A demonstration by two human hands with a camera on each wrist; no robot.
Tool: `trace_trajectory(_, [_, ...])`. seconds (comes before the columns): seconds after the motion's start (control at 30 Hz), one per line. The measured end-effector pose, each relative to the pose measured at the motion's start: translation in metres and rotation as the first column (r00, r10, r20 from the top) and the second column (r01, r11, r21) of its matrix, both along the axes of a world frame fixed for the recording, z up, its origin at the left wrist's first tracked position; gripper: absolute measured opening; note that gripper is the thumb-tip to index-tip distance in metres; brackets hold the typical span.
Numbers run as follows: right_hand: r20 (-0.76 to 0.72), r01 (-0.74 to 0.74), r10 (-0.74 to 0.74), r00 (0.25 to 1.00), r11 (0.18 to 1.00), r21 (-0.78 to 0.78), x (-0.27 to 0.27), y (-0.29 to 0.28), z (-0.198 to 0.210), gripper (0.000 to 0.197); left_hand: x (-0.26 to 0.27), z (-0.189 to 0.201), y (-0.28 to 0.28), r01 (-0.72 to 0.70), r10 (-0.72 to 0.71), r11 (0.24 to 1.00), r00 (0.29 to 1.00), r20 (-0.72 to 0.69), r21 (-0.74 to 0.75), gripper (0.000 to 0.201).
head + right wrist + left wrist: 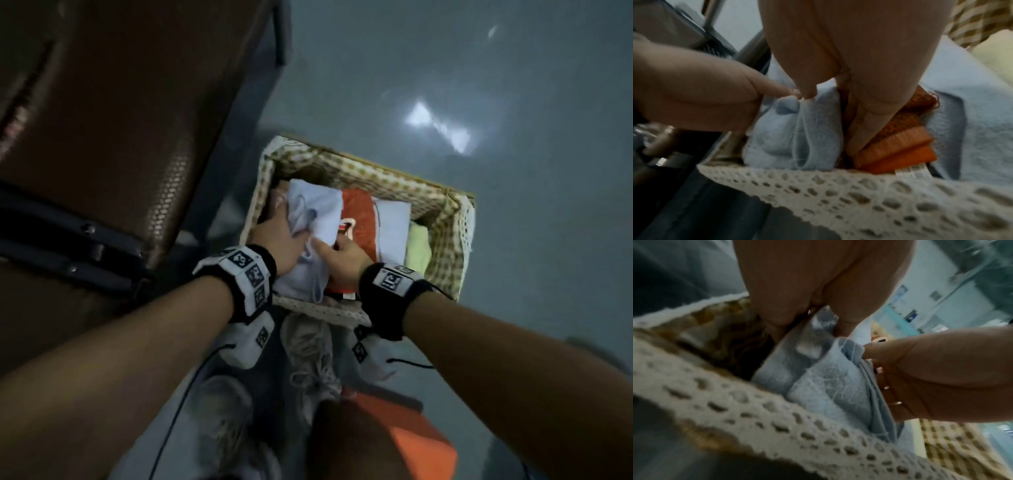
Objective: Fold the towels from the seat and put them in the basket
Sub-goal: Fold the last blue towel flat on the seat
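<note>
The basket [376, 178], lined in checked cloth with a lace rim [756, 402] [859, 186], stands on the floor beside the seat [120, 120]. A folded light blue towel [325, 212] [818, 378] [781, 138] sits in its left end. My left hand [279, 236] [797, 288] grips the towel's left side, fingers down by the basket wall. My right hand [342, 255] [859, 65] pinches the towel's right side, with its fingers [859, 129] wedged between it and a folded orange towel [359, 219] [900, 146]. No towel shows on the seat.
Right of the orange towel lie a pale blue towel [394, 233] and a yellow-green one [419, 246]. My shoes [308, 359] stand just in front of the basket. Dark seat frame bars [68, 253] run at the left. Grey floor [479, 85] surrounds the basket.
</note>
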State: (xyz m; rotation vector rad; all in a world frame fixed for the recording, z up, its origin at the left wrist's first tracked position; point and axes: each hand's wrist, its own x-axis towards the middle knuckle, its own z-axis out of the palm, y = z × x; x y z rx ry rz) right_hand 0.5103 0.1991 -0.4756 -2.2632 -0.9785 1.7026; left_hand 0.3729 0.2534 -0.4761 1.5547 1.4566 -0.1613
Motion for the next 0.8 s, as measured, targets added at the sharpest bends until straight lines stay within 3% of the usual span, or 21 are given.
trace_trajectory(0.07, [0.047,0.000,0.001,0.999,1.000,-0.031,-0.005,0.002,-0.006,0.067,0.005,-0.003,-0.001,-0.105,0.105,0.994,0.994,-0.020,-0.024,0.086])
trace_trajectory(0.17, [0.080,0.045,-0.043,0.996,0.999,-0.021,-0.006,0.007,-0.012,0.071,0.005,-0.007,0.001,-0.191,0.190,0.981,0.982,-0.018,-0.032,0.081])
trace_trajectory(0.27, [0.041,0.057,-0.058,0.997,0.998,0.023,0.005,0.006,-0.004,0.051,-0.002,0.000,0.009,-0.212,0.213,0.975,0.977,0.008,-0.063,0.074])
trace_trajectory(0.33, [0.056,0.163,-0.170,0.984,0.981,0.101,0.028,0.005,0.012,0.041,-0.006,0.012,0.021,-0.255,0.256,0.966,0.966,0.039,-0.038,0.062])
trace_trajectory(0.4, [0.107,0.300,-0.327,0.939,0.930,0.213,0.063,0.008,0.032,0.040,-0.008,0.026,0.044,-0.332,0.328,0.938,0.943,0.056,0.102,0.046])
trace_trajectory(0.47, [0.271,0.314,-0.414,0.869,0.885,0.345,0.109,0.018,0.042,0.033,-0.007,0.029,0.076,-0.356,0.353,0.893,0.934,0.062,0.277,0.038])
trace_trajectory(0.5, [0.368,0.292,-0.443,0.818,0.870,0.397,0.134,0.024,0.042,0.029,-0.006,0.028,0.090,-0.341,0.341,0.886,0.938,0.056,0.315,0.040])
trace_trajectory(0.57, [0.495,0.287,-0.489,0.719,0.857,0.429,0.180,0.036,0.033,0.032,-0.001,0.016,0.116,-0.317,0.324,0.916,0.946,0.011,0.247,0.050])
trace_trajectory(0.63, [0.527,0.355,-0.465,0.712,0.885,0.301,0.214,0.043,0.018,0.048,0.004,-0.002,0.129,-0.314,0.318,0.947,0.947,-0.057,0.064,0.062])
trace_trajectory(0.7, [0.501,0.315,-0.303,0.811,0.947,0.063,0.230,0.046,0.001,0.048,0.009,-0.013,0.134,-0.352,0.347,0.934,0.935,-0.073,-0.063,0.069])
trace_trajectory(0.8, [0.478,0.198,-0.151,0.865,0.979,-0.051,0.240,0.051,-0.014,0.040,0.014,-0.023,0.144,-0.402,0.407,0.911,0.913,0.040,-0.095,0.056])
